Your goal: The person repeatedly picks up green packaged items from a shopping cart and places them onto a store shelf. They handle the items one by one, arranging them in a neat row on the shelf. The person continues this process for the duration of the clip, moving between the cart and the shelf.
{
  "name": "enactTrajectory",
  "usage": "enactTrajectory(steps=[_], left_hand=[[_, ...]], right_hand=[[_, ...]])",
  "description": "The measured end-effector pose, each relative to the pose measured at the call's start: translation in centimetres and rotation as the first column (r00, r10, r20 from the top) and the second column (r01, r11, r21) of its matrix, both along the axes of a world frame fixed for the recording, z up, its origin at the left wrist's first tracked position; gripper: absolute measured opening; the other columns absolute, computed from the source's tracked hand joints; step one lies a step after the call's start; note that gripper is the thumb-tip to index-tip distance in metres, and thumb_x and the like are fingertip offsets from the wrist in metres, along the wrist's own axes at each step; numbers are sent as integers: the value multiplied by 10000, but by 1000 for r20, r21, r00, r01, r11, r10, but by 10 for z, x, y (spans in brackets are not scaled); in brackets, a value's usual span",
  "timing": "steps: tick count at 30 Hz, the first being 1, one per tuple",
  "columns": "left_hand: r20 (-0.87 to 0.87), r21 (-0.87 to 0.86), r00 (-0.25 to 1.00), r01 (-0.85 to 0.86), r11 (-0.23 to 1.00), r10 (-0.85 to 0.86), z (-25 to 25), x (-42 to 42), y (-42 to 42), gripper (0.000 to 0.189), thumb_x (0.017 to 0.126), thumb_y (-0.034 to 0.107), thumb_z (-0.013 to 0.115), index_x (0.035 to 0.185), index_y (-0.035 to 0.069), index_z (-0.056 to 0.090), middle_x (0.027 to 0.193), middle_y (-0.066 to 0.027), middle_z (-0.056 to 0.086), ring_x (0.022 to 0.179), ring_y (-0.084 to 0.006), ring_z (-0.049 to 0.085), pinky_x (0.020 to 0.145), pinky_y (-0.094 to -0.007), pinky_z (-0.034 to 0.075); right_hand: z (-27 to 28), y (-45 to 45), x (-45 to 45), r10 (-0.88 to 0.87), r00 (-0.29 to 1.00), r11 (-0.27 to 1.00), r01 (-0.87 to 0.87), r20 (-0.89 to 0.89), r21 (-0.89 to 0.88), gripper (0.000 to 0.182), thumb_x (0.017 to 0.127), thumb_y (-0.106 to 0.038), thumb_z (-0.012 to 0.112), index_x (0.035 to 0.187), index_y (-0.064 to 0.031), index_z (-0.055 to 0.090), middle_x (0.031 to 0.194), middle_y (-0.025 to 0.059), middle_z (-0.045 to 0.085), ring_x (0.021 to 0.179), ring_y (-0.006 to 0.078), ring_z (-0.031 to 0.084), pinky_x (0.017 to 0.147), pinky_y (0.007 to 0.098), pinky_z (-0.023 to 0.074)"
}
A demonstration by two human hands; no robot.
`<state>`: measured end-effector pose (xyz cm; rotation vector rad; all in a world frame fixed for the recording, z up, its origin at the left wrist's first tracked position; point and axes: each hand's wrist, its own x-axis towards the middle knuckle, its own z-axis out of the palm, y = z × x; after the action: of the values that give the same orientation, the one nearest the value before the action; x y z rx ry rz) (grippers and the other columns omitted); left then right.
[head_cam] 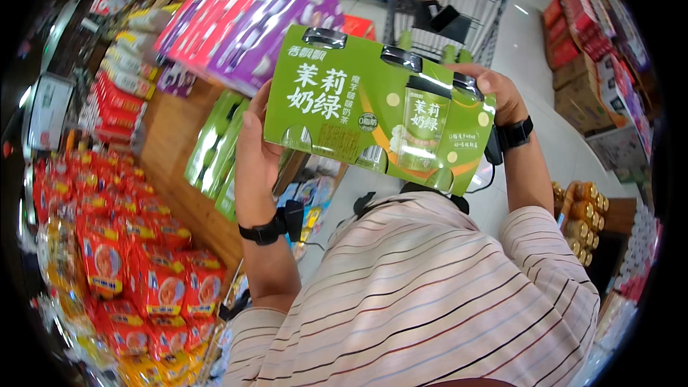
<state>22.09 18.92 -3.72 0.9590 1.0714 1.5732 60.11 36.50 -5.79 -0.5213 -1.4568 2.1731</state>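
Note:
A green cardboard multipack of milk tea cups [376, 113] is held up before my chest, tilted with its right end lower. Three black cup lids poke through its upper edge, and its front bears white writing. My left hand [257, 145] grips the pack's left end, thumb upward. On the opposite end, my right hand [500, 88] holds the upper corner beside a lid, its thumb near that lid. The cups inside are mostly hidden by the card sleeve. More green multipacks [215, 145] in shiny wrap lie on the wooden shelf [172, 113] behind my left hand.
Purple and pink wrapped multipacks [252, 27] stand on the shelf's far end. Red snack bags [161, 279] are piled at left. Beyond the pack is a metal shopping cart [484, 16] with a dark item inside. Cartons [580, 91] and gold-lidded jars [583, 220] line the right side.

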Motion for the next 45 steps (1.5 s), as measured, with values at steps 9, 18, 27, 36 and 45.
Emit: enactTrajectory(steps=[9,18,27,36,45], left_hand=[[98,-35,967,-232,972,234,-5,-53,-85,569,1039,215,545,1515,-46,375,1353,-120,591,1203,-192,595,1014,-330,478],[162,36,848,-516,856,504,-19,-83,-138,369,1058,264,527,1333,18,553,1249,-93,655,1130,-184,645,968,-351,508],[201,17,781,-606,795,591,-22,-104,-165,370,1043,236,549,1322,-7,552,1199,-88,663,1078,-157,650,930,-317,508],[227,-14,749,-636,771,622,-29,-104,-173,362,1040,237,554,1304,-11,559,1185,-86,657,1069,-164,643,934,-315,497],[245,-9,742,-642,767,624,-39,-109,-178,357,1041,241,556,1297,-7,561,1185,-89,649,1087,-166,630,952,-323,486]], right_hand=[[-1,14,-148,302,952,946,-306,54,108,733,995,-551,557,1450,22,513,1385,161,621,1232,231,617,1030,368,503],[-15,-22,-235,268,936,959,-282,-227,-30,653,1043,-521,505,1487,-43,466,1349,112,631,1228,209,614,1027,375,509],[-8,-60,-275,255,950,957,-275,-181,-96,540,1074,-395,484,1478,-38,483,1390,96,611,1244,196,601,1057,383,490],[-14,-68,-275,272,940,955,-289,-204,-61,558,1065,-401,488,1498,-50,462,1393,72,594,1268,182,578,1075,369,465],[-3,-85,-279,311,915,935,-343,-258,-90,637,1047,-443,521,1539,-60,390,1439,79,556,1287,192,572,1053,364,497]])
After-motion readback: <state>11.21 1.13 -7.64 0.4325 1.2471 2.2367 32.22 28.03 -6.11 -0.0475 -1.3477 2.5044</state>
